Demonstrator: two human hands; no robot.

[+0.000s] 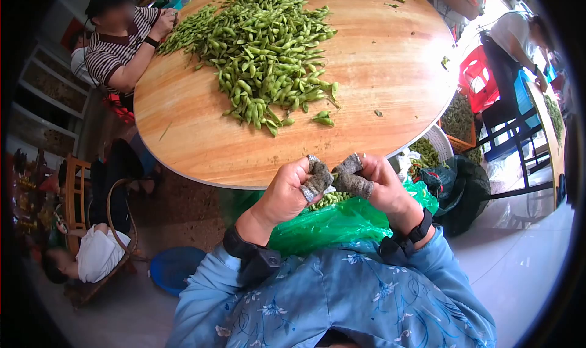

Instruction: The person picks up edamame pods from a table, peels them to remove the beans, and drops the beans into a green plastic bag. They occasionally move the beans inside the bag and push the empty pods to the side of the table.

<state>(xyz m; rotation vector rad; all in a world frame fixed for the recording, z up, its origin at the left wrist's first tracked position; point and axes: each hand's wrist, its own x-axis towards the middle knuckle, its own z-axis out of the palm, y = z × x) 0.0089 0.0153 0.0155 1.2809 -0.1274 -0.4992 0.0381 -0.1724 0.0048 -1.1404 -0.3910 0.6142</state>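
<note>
My left hand (292, 187) and my right hand (378, 182) meet at the fingertips just off the near edge of the round wooden table (201, 147). Worn grey wraps cover the thumb and forefinger of each. Both are closed in a pinch, and a small bit of green shows between them; most of it is hidden. Below them a green plastic bag (360, 221) lies open over my lap, with shelled green beans (330, 200) inside. A large heap of green pods (262, 49) covers the table's middle, with a few loose pods (323, 118) nearer me.
A person in a striped shirt (119, 55) sits at the table's left. Others are at the far side and right. Right of my lap are a white basket (444, 142), a dark bag (467, 195) and an orange crate (462, 145). A blue basin (177, 269) stands on the floor at left.
</note>
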